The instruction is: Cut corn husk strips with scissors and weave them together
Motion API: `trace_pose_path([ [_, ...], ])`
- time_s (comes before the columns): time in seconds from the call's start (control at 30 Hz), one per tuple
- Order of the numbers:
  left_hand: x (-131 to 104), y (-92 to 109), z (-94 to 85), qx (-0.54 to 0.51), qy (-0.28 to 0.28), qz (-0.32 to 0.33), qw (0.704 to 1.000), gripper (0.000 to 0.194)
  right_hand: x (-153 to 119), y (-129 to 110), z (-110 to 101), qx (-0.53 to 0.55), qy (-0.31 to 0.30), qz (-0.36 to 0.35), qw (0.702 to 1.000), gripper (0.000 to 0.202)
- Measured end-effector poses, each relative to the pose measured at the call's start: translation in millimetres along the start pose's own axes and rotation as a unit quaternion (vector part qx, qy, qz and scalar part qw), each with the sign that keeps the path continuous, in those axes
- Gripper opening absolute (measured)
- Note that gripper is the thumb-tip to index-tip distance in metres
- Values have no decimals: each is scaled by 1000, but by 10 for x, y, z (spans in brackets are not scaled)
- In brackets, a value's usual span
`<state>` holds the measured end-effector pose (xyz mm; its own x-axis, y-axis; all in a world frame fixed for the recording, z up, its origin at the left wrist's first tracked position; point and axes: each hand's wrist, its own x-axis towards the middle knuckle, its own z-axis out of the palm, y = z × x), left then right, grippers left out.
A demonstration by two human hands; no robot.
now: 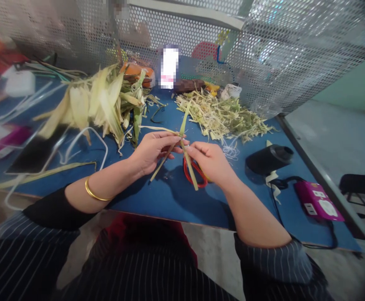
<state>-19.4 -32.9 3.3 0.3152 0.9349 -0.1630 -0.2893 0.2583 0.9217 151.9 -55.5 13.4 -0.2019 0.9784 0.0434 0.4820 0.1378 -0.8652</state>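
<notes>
Several narrow strips of pale green husk (185, 121) cross between my hands above the blue table (138, 200). My left hand (152, 150), with a gold bangle at its wrist, pinches the strips near their crossing. From the right, my right hand (209, 159) has thumb and finger closed on the same strips, just below the crossing. One strip end points up and away, one reaches left over my left hand, and two hang toward the table's front edge. Red-handled scissors (198, 177) lie under my right hand, partly hidden by it and by a strip.
Large husks (97, 104) are heaped at the left, shredded husk (223, 115) at the back right. A bright phone (169, 67) stands at a perforated metal screen (182, 25). At the right are a black cylinder (268, 159) and a purple power box (317, 200) with cables.
</notes>
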Motion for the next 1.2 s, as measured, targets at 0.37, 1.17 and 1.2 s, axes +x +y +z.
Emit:
trace_pose_path([
  [0.37, -54, -47, 59, 52, -49, -59, 996, 25, 86, 171, 67, 300, 42, 20, 953, 17],
  [1.17, -63, -84, 95, 144, -57, -89, 984, 28, 102, 213, 56, -3, 201, -69, 977, 23],
  [1.2, -65, -78, 99, 138, -57, -93, 984, 29, 97, 199, 20, -51, 240, -101, 964, 23],
])
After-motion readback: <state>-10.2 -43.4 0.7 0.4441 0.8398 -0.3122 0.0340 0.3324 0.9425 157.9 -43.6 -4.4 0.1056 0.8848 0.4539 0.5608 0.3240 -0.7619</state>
